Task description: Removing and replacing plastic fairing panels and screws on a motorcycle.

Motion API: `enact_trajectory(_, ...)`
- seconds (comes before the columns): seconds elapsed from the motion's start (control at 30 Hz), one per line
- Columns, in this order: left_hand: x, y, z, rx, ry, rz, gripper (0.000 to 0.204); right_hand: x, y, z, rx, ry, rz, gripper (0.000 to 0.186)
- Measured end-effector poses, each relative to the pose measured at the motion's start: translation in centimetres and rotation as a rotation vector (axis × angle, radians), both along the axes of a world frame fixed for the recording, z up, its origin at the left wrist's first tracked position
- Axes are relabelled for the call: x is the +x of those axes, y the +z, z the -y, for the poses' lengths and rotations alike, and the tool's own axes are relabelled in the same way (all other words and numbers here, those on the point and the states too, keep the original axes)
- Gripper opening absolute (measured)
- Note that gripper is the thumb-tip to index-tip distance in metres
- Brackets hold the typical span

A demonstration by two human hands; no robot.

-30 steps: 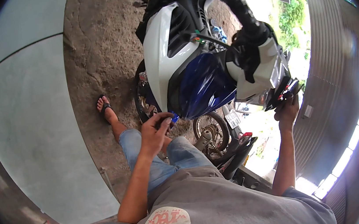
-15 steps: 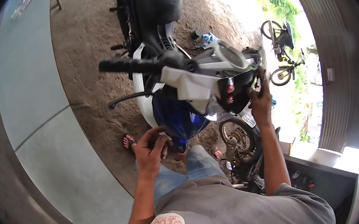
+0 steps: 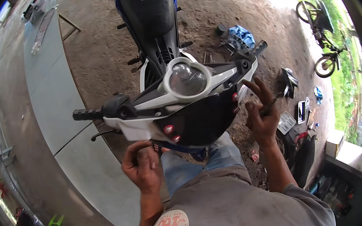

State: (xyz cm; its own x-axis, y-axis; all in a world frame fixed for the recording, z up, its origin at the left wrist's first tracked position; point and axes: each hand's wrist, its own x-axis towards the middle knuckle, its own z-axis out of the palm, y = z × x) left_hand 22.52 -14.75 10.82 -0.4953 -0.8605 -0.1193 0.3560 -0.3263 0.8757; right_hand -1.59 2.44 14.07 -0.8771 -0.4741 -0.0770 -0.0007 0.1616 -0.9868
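Motorcycle runs from the upper middle of the frame down to the center, its front end turned toward the person, with the dark glossy front panel just below the round gauge. The work in hand seems to sit at the two sides of this panel. Done well, it probably calls for even attention on both sides, so the panel is not twisted, and for light fingertip pressure, since the glossy face looks easy to scratch. Keeping the handlebar grip at center left from swinging would help too, as would checking the red round fittings near the panel's edge before putting any force on it.

The left hand is at the panel's lower left, below the white side trim. Its fingers curl inward with the thumb close to them; whether they pinch anything, I cannot tell. The right hand is right of center, palm turned inward, one finger stretched up toward the trim and the others bent. A thin dark shape shows by those bent fingers, too unclear to call a held thing. Both forearms rise from the lower part of the frame, elbows bent and spread either side of the gray shirt.
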Motion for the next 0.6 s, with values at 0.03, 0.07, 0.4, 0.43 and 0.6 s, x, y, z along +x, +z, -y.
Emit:
enact_trajectory(0.03,-1.0,0.4,-0.5,-0.064,0.017,0.016,0.027,-2.7,-0.6,-0.7,0.029,0.003,-0.023,0.073)
enact_trajectory(0.07,-2.1,1.0,-1.3,-0.047,0.058,0.080,0.027,-5.6,-1.2,-1.3,0.028,0.019,0.014,0.073)
enact_trajectory(0.4,-15.6,5.3,-5.7,-0.295,0.637,0.330,0.027,-22.6,-5.7,-1.1,0.194,0.559,-0.460,0.070)
enact_trajectory(0.43,-16.6,5.2,-5.5,-0.269,0.675,0.399,0.026,-23.0,-5.9,-1.0,0.139,0.581,-0.476,0.068)
enact_trajectory(0.6,-19.9,4.6,-4.5,-0.352,0.863,0.568,0.025,-24.5,-6.2,-1.0,0.189,0.659,-0.279,0.061)
